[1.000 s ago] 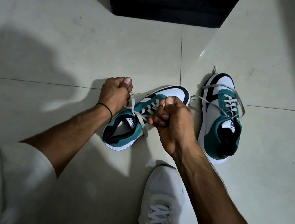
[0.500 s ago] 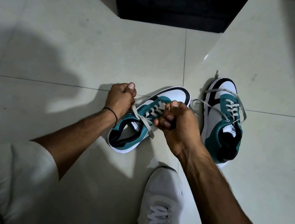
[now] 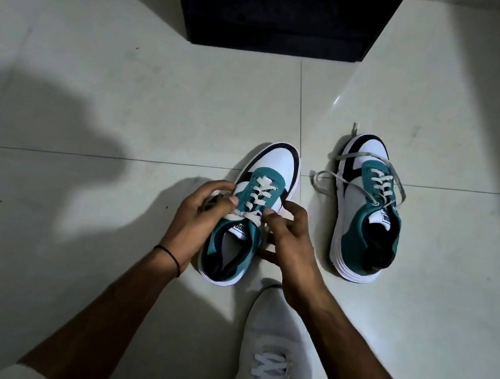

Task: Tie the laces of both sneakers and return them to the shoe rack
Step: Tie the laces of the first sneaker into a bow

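Two teal, white and black sneakers stand on the tiled floor. The left sneaker (image 3: 256, 203) sits between my hands, toe pointing away from me. My left hand (image 3: 199, 217) grips its left side, thumb pressing the grey lace near the tongue. My right hand (image 3: 290, 236) holds its right side, thumb also on the lace crossing. The right sneaker (image 3: 367, 212) stands apart to the right, its grey laces (image 3: 333, 181) loose and trailing on the floor. The dark shoe rack (image 3: 283, 11) is at the top centre.
My own foot in a white sneaker (image 3: 274, 347) rests on the floor just below my right hand. A bent knee in light cloth shows at the bottom left. Pale floor tiles (image 3: 127, 91) spread all round, with shadows on the left.
Both hands have dropped from pulling the lace ends taut in fists to holding the left sneaker's sides. The sneaker has turned so that its toe points straighter away.
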